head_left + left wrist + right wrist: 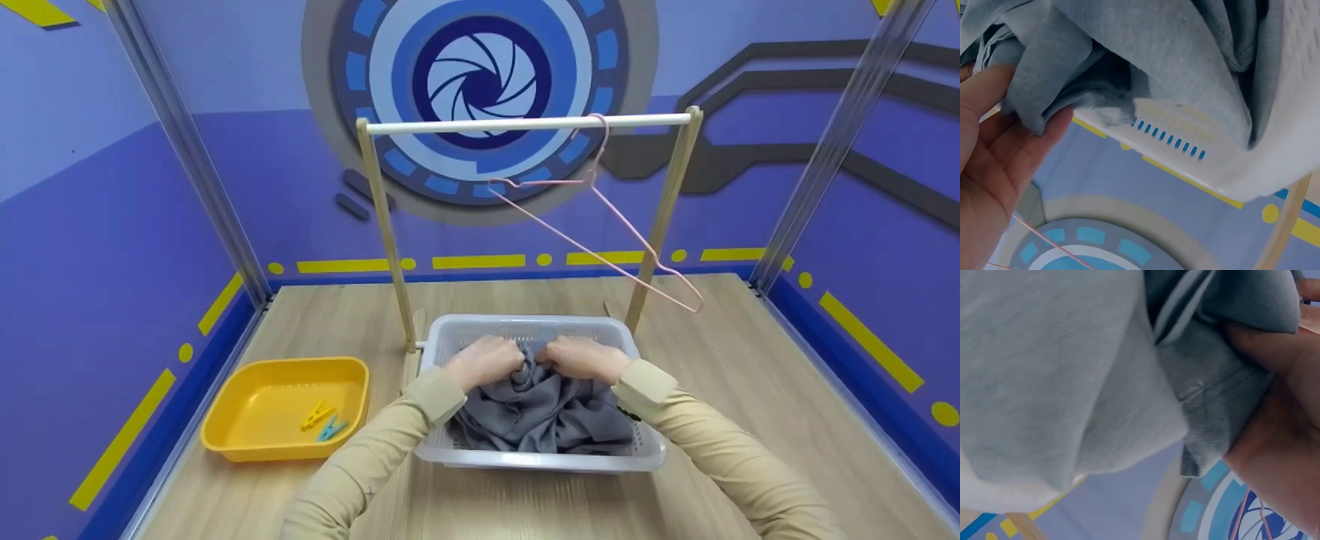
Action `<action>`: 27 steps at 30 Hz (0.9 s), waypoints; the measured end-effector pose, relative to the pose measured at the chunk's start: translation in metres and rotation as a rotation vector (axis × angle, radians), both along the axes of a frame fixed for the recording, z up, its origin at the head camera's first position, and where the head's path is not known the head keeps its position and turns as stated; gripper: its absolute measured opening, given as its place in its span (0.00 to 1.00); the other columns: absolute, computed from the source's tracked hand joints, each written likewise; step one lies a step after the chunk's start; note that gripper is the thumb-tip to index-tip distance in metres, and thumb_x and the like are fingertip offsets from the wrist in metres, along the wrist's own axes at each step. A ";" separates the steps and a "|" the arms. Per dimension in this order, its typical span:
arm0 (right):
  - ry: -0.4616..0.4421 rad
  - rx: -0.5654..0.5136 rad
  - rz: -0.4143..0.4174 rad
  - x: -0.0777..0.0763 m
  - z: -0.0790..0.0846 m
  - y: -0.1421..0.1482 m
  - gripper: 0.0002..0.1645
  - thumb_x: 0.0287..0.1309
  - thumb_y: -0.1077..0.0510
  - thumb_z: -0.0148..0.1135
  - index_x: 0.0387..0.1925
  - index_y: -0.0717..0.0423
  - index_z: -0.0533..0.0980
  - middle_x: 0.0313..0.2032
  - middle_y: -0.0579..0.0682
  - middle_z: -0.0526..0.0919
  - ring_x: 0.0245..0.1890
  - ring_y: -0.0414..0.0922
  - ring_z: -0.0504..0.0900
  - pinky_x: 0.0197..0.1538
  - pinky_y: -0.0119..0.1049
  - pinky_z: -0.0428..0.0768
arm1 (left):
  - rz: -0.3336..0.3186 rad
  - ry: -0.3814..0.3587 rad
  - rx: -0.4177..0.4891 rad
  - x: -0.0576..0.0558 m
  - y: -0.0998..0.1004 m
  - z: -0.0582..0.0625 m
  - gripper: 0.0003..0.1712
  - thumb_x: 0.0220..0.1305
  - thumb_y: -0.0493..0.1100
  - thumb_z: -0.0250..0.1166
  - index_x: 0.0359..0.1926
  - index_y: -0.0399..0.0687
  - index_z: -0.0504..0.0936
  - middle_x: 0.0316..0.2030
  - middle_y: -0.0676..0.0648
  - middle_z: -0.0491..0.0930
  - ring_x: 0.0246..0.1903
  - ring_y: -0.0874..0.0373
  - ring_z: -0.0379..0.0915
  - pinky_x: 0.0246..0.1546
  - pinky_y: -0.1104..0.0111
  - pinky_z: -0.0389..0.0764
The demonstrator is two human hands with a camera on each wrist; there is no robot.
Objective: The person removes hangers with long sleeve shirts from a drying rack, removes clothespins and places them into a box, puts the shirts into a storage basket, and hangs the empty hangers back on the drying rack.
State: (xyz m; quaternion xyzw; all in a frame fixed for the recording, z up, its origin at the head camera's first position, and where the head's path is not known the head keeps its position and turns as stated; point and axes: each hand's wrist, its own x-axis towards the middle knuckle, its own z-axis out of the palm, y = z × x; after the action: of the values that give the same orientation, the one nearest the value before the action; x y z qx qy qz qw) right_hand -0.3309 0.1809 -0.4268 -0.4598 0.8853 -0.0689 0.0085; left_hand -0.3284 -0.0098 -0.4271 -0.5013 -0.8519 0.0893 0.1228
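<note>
A crumpled grey garment [551, 412] lies in the white plastic basket [540, 459]. My left hand [489, 360] pinches a fold of it between thumb and fingers near the basket's far side. My right hand [581, 358] grips another part of the cloth, close beside the left. A stitched, finely ribbed edge of the garment [1207, 416] shows at the right thumb in the right wrist view. In the left wrist view, loose folds of the garment [1151, 45] hang over the slotted basket wall [1185, 174].
Behind the basket stands a wooden rack with a white rail [480, 125]. A pink hanger [592, 180] hangs from the rail's right part, slanting down to the right. To the left sits a yellow tray [255, 405] holding a yellow clothespin [318, 414] and a blue clothespin [331, 428].
</note>
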 end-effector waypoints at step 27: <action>-0.309 0.225 -0.177 0.004 -0.005 -0.014 0.14 0.48 0.74 0.52 0.17 0.55 0.70 0.15 0.44 0.65 0.16 0.39 0.62 0.21 0.30 0.60 | 0.358 -0.393 -0.186 0.006 0.021 -0.002 0.07 0.46 0.41 0.71 0.22 0.48 0.78 0.25 0.51 0.77 0.22 0.60 0.66 0.21 0.68 0.70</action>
State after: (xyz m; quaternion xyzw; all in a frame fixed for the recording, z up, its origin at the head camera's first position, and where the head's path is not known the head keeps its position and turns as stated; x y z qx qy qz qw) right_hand -0.3266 0.1671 -0.4319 -0.3603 0.9125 -0.0397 0.1895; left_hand -0.3225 0.0108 -0.4286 -0.3596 -0.9225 0.0886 -0.1088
